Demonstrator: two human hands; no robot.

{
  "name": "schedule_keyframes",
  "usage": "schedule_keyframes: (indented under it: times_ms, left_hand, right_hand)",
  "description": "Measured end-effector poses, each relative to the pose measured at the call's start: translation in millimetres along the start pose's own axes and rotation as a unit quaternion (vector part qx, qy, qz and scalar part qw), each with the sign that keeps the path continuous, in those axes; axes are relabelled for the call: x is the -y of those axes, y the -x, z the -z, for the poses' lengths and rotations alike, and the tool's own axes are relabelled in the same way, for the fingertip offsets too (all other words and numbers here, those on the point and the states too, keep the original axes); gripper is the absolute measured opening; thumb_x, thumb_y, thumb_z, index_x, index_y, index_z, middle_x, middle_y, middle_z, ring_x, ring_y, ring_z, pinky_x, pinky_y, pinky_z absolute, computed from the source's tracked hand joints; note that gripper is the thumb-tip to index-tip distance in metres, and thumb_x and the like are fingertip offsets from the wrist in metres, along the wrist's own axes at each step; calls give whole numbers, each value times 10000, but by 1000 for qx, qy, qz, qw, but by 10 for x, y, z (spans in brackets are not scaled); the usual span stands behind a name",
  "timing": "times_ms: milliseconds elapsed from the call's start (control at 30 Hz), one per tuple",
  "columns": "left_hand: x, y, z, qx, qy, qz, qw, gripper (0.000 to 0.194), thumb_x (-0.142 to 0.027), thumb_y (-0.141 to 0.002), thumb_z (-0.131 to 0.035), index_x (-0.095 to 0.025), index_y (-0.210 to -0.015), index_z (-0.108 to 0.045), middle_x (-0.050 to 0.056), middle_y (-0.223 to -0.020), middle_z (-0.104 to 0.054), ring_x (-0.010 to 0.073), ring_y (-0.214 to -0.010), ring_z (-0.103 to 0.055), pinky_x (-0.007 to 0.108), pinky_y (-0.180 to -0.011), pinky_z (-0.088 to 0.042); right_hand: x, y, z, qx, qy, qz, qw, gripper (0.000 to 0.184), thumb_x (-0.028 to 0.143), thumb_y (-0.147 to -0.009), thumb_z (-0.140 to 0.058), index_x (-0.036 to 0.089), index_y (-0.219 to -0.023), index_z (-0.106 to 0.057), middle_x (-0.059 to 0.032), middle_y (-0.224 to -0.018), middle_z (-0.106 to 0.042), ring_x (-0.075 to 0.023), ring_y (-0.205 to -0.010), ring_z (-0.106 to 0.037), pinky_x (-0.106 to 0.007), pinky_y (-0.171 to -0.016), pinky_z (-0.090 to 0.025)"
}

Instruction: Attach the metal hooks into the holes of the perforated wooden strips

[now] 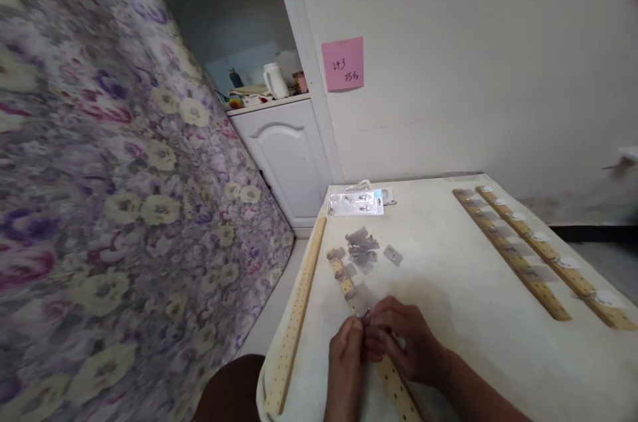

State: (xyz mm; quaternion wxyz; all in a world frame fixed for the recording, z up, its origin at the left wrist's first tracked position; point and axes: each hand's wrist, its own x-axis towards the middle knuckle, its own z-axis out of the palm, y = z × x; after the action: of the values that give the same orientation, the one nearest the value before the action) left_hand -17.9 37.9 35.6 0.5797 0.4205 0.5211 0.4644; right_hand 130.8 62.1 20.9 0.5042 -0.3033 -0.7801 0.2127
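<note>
A pale wooden strip with rows of holes (pixel 397 392) lies on the table, running beneath both hands. Clear squares with metal hooks (pixel 340 274) sit along its far end. My left hand (pixel 345 355) is closed, its thumb pressing at a small dark metal hook (pixel 365 317) over the strip. From the right, my right hand (pixel 411 339) pinches at the same spot with curled fingers. The fingers cover most of that piece. Beyond the hands lies a pile of loose clear-backed hooks (pixel 362 248), with a single hook (pixel 393 255) apart to its right.
Another holed strip (pixel 294 329) lies along the table's left edge. Two strips with hooks fitted (pixel 508 249) lie at the right. Clear packaging (pixel 355 203) rests at the back by the wall. A floral curtain (pixel 124 209) hangs at left. Part of another person's hand (pixel 623 166) shows at far right.
</note>
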Motion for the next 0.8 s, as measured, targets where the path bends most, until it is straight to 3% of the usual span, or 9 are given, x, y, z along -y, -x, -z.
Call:
schedule_keyframes:
  times_ms: [100,233,467,667,800]
  left_hand:
    - [10,16,15,36,27,33,998,372,-516,-818,-511,-149,-797,-563,33,-675,-662,122,-521,-578,216,-486,-412]
    - [20,51,5,76,-6,31,997,372,-512,-816,-518,-147,-749,-537,33,-639,-654,104,-458,-553,196,-429,-372]
    - [74,58,-18,77,49,53,994,381,-497,-788,-564,-122,-854,-583,47,-713,-660,125,-538,-604,220,-494,-429]
    - [67,49,-15,75,105,76,989,412,-486,-766,-596,-125,-960,-556,46,-722,-657,133,-561,-614,227,-514,-434]
    - [120,31,41,65,104,59,991,420,-452,-777,-595,-126,-1031,-517,50,-732,-664,132,-572,-614,226,-527,-432]
  right_hand:
    - [-90,-8,-7,-86,-64,-127,986,75,178,-838,-493,190,-839,-567,-11,-727,-534,-128,-620,-491,-248,-553,-395]
    - [-193,-31,-58,-31,-176,-261,949,108,256,-836,-526,177,-872,-591,19,-658,-529,-106,-560,-452,-232,-528,-361]
    - [-216,-23,-126,11,-286,-293,912,196,300,-734,-661,161,-853,-592,42,-630,-518,-82,-553,-446,-207,-521,-343]
    - [-262,-27,-133,-3,-296,-326,898,214,353,-733,-633,177,-696,-516,72,-538,-446,-47,-435,-358,-180,-414,-288]
    - [-282,-29,-141,2,-305,-351,886,215,364,-716,-617,187,-736,-495,92,-513,-429,-33,-371,-327,-171,-358,-255]
